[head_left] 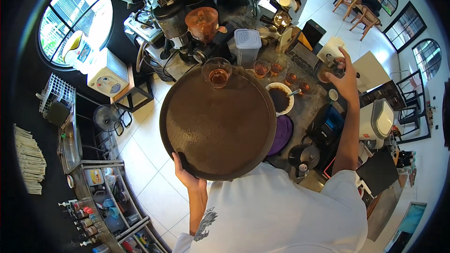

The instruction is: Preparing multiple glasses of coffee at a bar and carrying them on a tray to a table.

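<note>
My left hand [187, 176] grips the near-left rim of a large round brown tray [218, 131], its thumb on top and its other fingers hidden below. Near the tray's far edge stands a glass of amber drink [219, 78]. Out to the right, my right hand [346, 76] is closed around a clear glass vessel [326, 71], partly covered by the fingers. Several small glasses of amber drink [261, 69] stand on the counter between the two. Closer to the tray is a white bowl of dark coffee [279, 98] with a spoon [294, 92] in it.
Beyond the tray stand a grinder [173, 24], an orange hopper [201, 21] and a lidded clear container [247, 49]. A small white cup [333, 94] sits below my right hand. Purple cloth [282, 136] and a metal pot [307, 157] lie right of the tray.
</note>
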{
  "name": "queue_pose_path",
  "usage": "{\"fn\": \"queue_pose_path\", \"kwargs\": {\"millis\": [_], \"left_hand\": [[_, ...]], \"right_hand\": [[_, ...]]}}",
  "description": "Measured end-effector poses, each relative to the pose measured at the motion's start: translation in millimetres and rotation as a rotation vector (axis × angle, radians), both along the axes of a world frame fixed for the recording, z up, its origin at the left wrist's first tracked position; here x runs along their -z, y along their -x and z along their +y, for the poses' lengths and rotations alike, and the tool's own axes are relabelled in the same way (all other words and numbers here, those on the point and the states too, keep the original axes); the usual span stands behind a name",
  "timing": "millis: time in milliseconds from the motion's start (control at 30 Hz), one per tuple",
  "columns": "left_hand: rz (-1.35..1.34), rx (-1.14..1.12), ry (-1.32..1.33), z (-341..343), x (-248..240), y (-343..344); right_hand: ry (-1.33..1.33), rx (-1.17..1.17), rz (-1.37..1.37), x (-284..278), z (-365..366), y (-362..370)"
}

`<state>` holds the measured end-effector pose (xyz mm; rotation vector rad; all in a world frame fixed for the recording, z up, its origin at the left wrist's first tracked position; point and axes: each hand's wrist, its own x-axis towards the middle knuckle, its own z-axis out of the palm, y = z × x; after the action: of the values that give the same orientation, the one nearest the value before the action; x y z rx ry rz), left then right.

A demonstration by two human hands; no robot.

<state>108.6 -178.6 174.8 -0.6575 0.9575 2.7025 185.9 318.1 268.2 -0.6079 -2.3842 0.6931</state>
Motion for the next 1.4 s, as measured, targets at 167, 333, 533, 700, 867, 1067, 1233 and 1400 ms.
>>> {"fn": "queue_pose_path", "kwargs": {"millis": [167,333,533,700,867,1067,1233,1400], "left_hand": [[-0.007,0.022,-0.036,2,2,1],[0.007,0.036,-0.035,3,3,-3],[0.01,0.085,-0.068,7,0,-9],[-0.008,0.069,-0.024,11,6,-6],[-0.017,0.036,-0.021,14,4,-6],[0.0,0.029,-0.005,15,2,-8],[0.002,-0.003,-0.015,12,4,-5],[0.011,-0.014,-0.021,12,-2,-12]], "right_hand": [[0.173,-0.429,0.08,-35,-83,34],[0.241,-0.679,0.03,-20,-161,68],[0.061,-0.617,-0.086,10,-185,79],[0.039,-0.649,-0.103,16,-184,76],[-0.014,-0.613,-0.009,20,-180,68],[0.252,0.214,0.259,74,-25,54],[0.103,0.195,-0.732,151,38,44],[0.083,0.322,-0.646,172,27,53]]}}
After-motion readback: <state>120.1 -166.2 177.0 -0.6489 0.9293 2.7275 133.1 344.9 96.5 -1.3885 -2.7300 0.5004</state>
